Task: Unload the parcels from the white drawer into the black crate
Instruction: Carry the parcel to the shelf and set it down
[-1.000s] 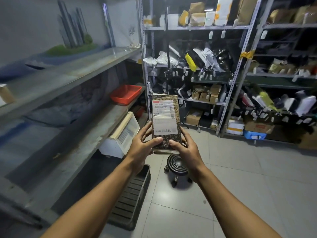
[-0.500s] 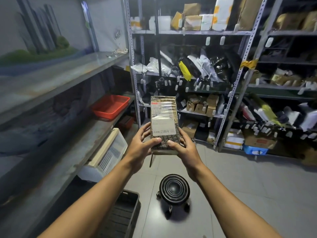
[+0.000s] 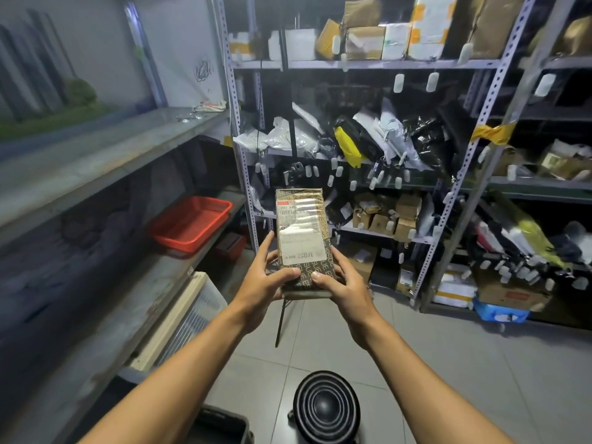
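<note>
Grip: left hand (image 3: pixel 260 283) and right hand (image 3: pixel 344 288) both closed on parcel's lower end, thumbs on its front | parcel (image 3: pixel 302 241) upright at chest height, label facing camera | white drawer (image 3: pixel 192 318) on left shelf | black crate (image 3: pixel 224 426) on floor below | round stool (image 3: pixel 326 406) beside crate

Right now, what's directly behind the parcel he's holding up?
Behind the parcel, held by left hand and right hand, stands the metal shelving with small cardboard boxes. Whatever sits straight behind the parcel is covered.
</note>
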Motion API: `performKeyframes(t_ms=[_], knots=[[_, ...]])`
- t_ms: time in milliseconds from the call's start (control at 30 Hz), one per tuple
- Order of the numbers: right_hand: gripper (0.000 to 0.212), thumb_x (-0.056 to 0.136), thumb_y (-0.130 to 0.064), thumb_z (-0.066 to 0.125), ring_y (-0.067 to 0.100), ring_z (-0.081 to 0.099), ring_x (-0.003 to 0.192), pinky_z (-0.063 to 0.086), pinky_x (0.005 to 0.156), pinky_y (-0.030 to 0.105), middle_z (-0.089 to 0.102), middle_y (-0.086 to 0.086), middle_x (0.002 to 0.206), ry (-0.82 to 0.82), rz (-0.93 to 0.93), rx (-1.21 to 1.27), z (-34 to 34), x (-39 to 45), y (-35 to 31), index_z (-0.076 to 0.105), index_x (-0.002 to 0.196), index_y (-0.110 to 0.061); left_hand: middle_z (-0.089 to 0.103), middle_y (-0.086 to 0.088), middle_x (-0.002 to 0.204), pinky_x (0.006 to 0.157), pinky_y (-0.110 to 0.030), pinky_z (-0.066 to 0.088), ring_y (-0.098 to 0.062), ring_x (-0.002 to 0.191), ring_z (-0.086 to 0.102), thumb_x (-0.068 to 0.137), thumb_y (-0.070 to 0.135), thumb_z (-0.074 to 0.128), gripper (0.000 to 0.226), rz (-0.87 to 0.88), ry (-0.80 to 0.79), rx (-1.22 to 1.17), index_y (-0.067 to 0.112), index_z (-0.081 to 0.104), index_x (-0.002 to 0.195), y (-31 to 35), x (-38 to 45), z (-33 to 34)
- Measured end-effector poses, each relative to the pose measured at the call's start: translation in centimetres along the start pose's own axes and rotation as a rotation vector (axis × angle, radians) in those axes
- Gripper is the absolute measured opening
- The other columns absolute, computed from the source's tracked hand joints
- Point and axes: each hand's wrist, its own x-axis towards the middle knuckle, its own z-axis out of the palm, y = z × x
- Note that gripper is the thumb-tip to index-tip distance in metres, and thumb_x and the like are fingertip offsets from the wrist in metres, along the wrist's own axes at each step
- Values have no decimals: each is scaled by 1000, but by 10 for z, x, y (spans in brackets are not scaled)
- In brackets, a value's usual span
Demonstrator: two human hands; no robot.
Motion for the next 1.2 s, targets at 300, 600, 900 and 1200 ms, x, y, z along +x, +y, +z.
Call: performKeyframes(t_ms=[300,600,900,1200], knots=[[70,78,-42,73,11,59,123,49,106,40,63,-7,133,-218,16,-19,-44,128,2,44,141,-51,57,-9,139,91,-63,56,-31,127,60,65,23,84,96,28,201,-23,52,41,146,-10,96,19],[82,75,-34,77,1,66,108,52,81,16,66,-3,129,-497,32,-33,6,204,17,44,150,-32,61,-7,130,74,-38,62,-16,105,71,74,-1,74,69,53,583,-135,30,50,132,-17,109,-23],[73,72,-25,76,13,69,110,57,98,34,68,5,125,-725,77,-10,133,230,28,53,141,-32,72,-7,121,78,-45,60,-27,103,73,78,16,79,62,54,882,-149,35,52,130,-17,72,-132],[75,68,-24,74,22,64,118,53,104,45,64,8,127,-929,163,-80,278,229,24,47,137,-32,66,-2,125,70,-27,59,-8,98,72,89,-2,68,64,107,1027,-80,31,47,140,4,12,-246]])
